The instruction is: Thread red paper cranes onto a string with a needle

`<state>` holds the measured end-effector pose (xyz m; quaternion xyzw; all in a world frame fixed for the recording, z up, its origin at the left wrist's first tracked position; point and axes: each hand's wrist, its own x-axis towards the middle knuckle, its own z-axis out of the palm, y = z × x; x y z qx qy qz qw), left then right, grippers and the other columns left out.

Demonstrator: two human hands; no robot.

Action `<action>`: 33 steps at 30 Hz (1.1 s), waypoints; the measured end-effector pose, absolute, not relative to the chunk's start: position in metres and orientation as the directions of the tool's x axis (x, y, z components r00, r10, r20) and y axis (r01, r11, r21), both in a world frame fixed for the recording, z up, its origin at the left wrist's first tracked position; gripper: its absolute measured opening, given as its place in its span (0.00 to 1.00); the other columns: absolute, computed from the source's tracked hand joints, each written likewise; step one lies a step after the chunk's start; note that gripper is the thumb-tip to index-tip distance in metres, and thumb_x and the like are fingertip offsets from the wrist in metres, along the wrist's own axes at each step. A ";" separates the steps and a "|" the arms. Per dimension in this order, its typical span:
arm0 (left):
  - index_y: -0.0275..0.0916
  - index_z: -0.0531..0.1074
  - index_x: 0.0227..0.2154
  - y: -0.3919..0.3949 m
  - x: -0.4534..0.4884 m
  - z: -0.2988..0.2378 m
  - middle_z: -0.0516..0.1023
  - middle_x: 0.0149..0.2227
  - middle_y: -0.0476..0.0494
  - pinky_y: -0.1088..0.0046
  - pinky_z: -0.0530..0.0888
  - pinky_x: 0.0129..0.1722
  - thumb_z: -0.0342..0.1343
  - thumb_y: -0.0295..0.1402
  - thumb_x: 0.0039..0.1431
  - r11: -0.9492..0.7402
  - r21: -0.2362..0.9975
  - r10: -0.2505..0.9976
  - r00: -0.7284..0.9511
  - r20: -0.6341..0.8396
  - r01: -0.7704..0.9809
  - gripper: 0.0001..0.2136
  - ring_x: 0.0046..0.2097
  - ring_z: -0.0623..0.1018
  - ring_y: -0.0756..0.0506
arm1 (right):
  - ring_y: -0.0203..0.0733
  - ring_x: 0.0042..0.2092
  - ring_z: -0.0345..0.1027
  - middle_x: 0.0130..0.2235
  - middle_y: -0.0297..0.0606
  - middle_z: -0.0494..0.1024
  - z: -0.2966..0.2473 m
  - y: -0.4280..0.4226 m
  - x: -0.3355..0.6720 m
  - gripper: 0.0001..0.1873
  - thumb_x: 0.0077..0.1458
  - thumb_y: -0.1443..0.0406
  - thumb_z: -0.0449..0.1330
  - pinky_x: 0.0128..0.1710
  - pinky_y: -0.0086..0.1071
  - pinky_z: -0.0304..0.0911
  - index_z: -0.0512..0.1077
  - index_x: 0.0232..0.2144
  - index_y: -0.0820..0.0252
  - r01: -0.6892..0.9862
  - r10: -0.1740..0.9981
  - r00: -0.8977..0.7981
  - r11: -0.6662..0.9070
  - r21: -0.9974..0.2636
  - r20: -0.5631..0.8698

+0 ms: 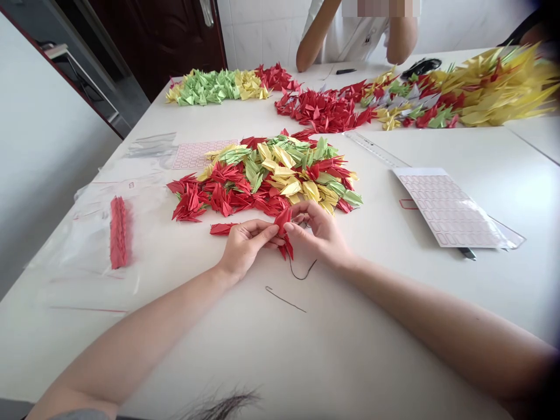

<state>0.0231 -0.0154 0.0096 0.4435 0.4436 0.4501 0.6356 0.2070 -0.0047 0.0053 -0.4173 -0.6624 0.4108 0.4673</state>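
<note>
My left hand [245, 242] and my right hand [319, 230] meet over the white table [306, 350], both pinching a small bunch of red folded paper pieces [283, 230]. A dark thread [301, 273] hangs from the bunch and curls on the table just below my right hand. Right behind my hands lies a pile of red, yellow and green folded pieces [271, 175]. One loose red piece [222, 228] rests just left of my left hand.
A thin wire hook [285, 300] lies near me. A red stack in plastic bags [118, 230] sits left, sticker sheets [450, 210] and a ruler [376, 150] right. More coloured piles [324, 108] lie far back, where another person's arms [315, 35] rest.
</note>
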 end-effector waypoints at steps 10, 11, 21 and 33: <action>0.39 0.80 0.28 -0.014 0.018 0.008 0.81 0.26 0.47 0.70 0.77 0.37 0.70 0.44 0.48 0.221 0.957 0.950 0.263 -0.167 -0.190 0.13 0.32 0.81 0.47 | 0.38 0.33 0.67 0.33 0.39 0.77 0.011 -0.007 0.207 0.23 0.55 0.45 0.65 0.30 0.33 0.65 0.69 0.30 0.58 -0.001 0.933 -0.337 0.134 -0.991 0.126; 0.39 0.80 0.28 -0.014 0.018 0.007 0.81 0.27 0.48 0.70 0.77 0.37 0.70 0.44 0.49 0.208 0.960 0.953 0.260 -0.155 -0.188 0.13 0.32 0.81 0.47 | 0.39 0.34 0.68 0.34 0.39 0.77 0.010 -0.006 0.207 0.23 0.56 0.45 0.65 0.31 0.33 0.66 0.69 0.30 0.58 0.008 0.931 -0.339 0.144 -0.990 0.133; 0.38 0.78 0.31 -0.017 0.022 0.007 0.82 0.29 0.46 0.68 0.79 0.32 0.69 0.49 0.50 0.142 0.985 0.974 0.193 -0.122 -0.093 0.18 0.30 0.82 0.44 | 0.40 0.35 0.68 0.33 0.40 0.75 0.006 -0.005 0.205 0.25 0.57 0.42 0.62 0.34 0.34 0.65 0.72 0.31 0.59 0.147 0.943 -0.287 0.217 -0.965 0.168; 0.37 0.78 0.26 -0.014 0.022 0.010 0.79 0.23 0.47 0.73 0.78 0.31 0.72 0.46 0.45 0.150 0.984 0.963 0.237 -0.124 -0.095 0.17 0.28 0.80 0.48 | 0.34 0.28 0.57 0.27 0.34 0.69 0.007 -0.004 0.208 0.27 0.54 0.41 0.63 0.27 0.31 0.54 0.71 0.29 0.60 0.050 0.954 -0.297 0.052 -0.997 0.035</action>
